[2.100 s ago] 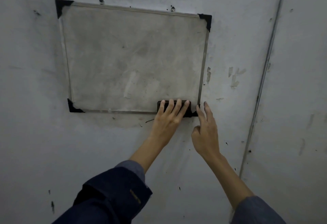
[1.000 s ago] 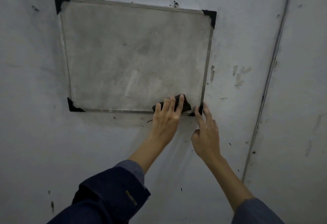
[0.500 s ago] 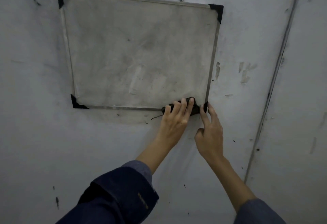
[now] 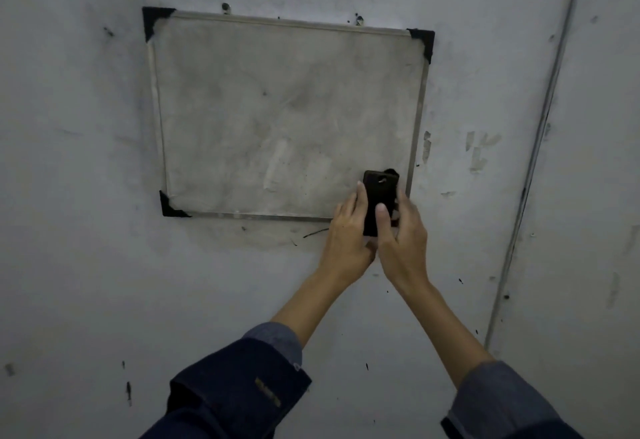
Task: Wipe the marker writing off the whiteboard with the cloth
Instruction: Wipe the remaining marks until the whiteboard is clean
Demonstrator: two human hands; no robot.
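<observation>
A small whiteboard with black corner caps is seen hung on a scuffed grey wall. Its surface is smeared grey all over; no legible marker writing can be made out, only faint streaks and a few dark specks. Three corner caps are visible; the lower right corner is hidden behind the hands and the object held there.

A flat black rectangular eraser is held upright over the board's lower right area, its upper end over the board and its lower end reaching below the bottom frame. Whether it is cloth-faced cannot be told, and whether it is pressed to the surface or lifted slightly off cannot be judged from this angle. A small pale mark is seen near its top. Something dark shows just behind its upper right corner, too indistinct to name.

The left hand is closed loosely on the eraser's left edge, fingers extended upward along it. The right hand grips the right side, thumb laid across the front face and the remaining fingers curled behind, mostly hidden. The two hands touch at the base.

Dark blue sleeves are cut off by the bottom edge. A thin vertical conduit runs down the wall, well apart to the right.
</observation>
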